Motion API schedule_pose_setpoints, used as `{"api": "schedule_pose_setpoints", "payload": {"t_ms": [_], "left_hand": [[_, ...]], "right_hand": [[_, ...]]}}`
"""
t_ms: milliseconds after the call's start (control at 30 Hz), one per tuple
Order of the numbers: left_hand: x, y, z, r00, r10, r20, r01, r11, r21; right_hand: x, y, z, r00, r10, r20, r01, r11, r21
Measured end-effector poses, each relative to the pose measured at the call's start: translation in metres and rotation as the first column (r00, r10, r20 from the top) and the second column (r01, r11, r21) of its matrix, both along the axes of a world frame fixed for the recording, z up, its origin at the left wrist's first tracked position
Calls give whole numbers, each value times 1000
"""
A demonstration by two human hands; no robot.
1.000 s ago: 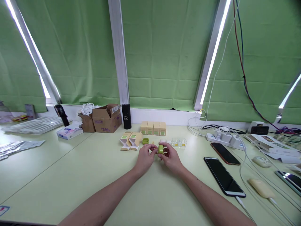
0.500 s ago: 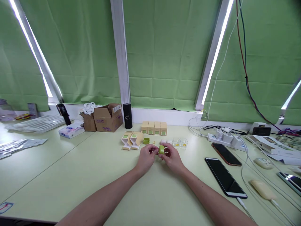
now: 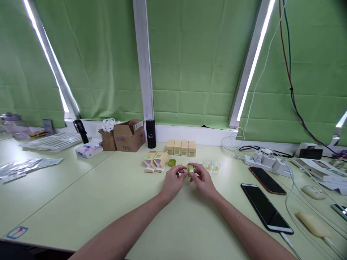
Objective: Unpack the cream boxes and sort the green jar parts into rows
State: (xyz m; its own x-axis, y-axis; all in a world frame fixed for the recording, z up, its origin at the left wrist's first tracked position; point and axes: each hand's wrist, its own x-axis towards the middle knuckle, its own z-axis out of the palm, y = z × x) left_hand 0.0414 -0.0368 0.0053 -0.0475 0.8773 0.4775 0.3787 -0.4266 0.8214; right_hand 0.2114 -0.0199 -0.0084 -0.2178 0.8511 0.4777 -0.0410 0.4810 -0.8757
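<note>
Between the fingertips of my right hand (image 3: 202,179) is a small green plastic case part (image 3: 190,168), tilted so that a paler side shows. My left hand (image 3: 173,181) is closed in a pinch at the part's left side; whatever its fingertips grip is too small to name. Just beyond my left hand stands a green square tub (image 3: 172,163), with a tiny yellowish piece (image 3: 180,164) to its right. Clear cups with yellow bits inside (image 3: 216,166) sit past my right hand. Two opened cardboard boxes (image 3: 161,161) lie left of the green tub.
Several small closed cartons (image 3: 184,148) stand in a row at the back. A black cylinder (image 3: 151,134) and a large brown box (image 3: 129,137) are to their left. On the right lie phones (image 3: 267,207), a power strip (image 3: 268,165) and loose white cables.
The green case part has turned in my right fingers, showing a paler side instead of its plain green face. My view has swung slightly left; both hands stay close together.
</note>
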Motion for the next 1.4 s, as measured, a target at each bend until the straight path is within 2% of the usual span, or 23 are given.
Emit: {"api": "schedule_pose_setpoints", "payload": {"t_ms": [200,400,500,667,867,1167,1400], "left_hand": [[-4,-2,1,997,40,-62,-39,999,19],[-5,-2,1,998,33,-61,-29,998,53],[-4,-1,1,998,19,-56,-16,999,41],[-1,-1,1,999,-3,-49,4,1000,26],[-2,-1,1,998,-16,-68,20,998,57],[-3,-2,2,988,-18,-155,41,988,152],[-3,-7,3,952,32,-306,76,939,335]], "right_hand": [[5,4,0,990,-137,39,132,985,112],[7,5,-2,945,-301,130,265,935,236],[8,3,-1,927,-323,189,246,906,344],[10,-2,2,904,-319,283,138,847,513],[12,-1,3,882,-333,332,61,781,621],[13,-5,8,870,-370,326,79,757,649],[12,-9,16,789,-553,267,185,629,755]]}}
